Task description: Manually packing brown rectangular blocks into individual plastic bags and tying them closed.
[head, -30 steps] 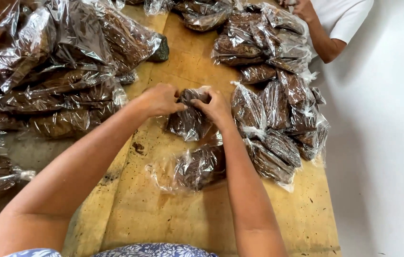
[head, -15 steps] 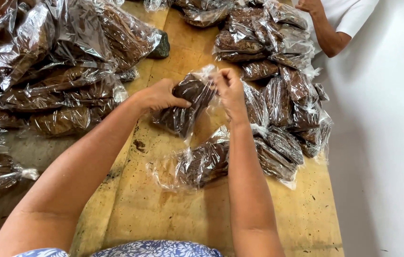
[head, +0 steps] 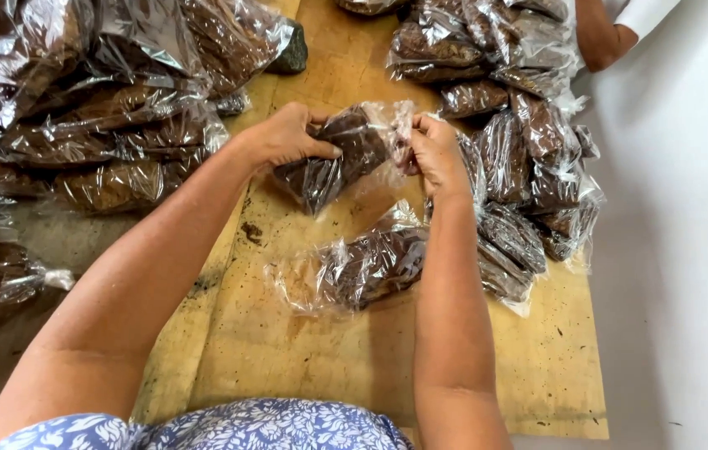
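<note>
Both bare forearms are reaching forward and slightly inward, converging so the hands are sitting close together, level with each other and just apart. The left hand (head: 287,137) is lying palm down with the fingers curled and the thumb pointing toward the right hand, closing in a grip. The right hand (head: 433,150) is standing more on edge, wrist straight, its fingertips (head: 415,133) bunching together in a pinch on the side facing the left hand. Both elbows are staying low, near the body.
</note>
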